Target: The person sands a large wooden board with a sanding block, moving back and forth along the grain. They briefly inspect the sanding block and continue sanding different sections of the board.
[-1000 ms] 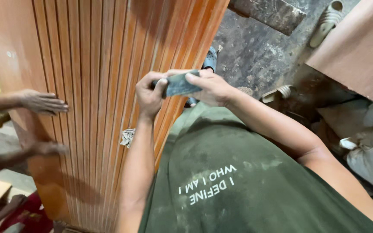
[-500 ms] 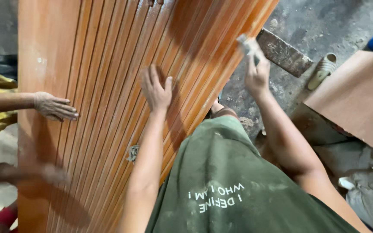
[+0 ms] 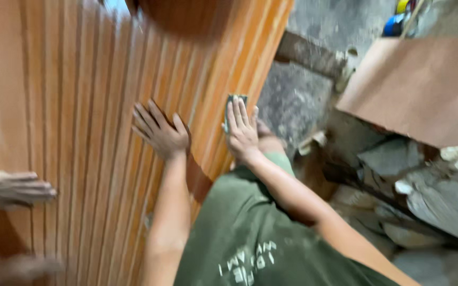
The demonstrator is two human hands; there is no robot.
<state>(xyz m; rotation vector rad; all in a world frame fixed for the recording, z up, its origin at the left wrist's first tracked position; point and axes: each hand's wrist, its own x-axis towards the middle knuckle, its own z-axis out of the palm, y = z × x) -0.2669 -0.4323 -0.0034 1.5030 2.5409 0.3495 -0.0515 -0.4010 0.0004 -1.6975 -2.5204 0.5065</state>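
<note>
My left hand (image 3: 160, 132) lies flat and spread on the ribbed wooden panel (image 3: 80, 106). My right hand (image 3: 241, 130) presses a small grey sanding pad (image 3: 234, 100) against the panel's right edge, fingers straight. Another person's hand (image 3: 11, 188) rests on the panel, far left.

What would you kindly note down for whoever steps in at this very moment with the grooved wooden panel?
Left hand: open, flat on the grooved panel, steadying it.
Right hand: pressing a small dark sanding pad against the panel's right edge strips.
Another person's hand braces the panel's left side.
Done: how much has been sanded cannot be told; the picture is blurred.
Left: probably the remaining strips, judging by the pad's place at the edge.
</note>
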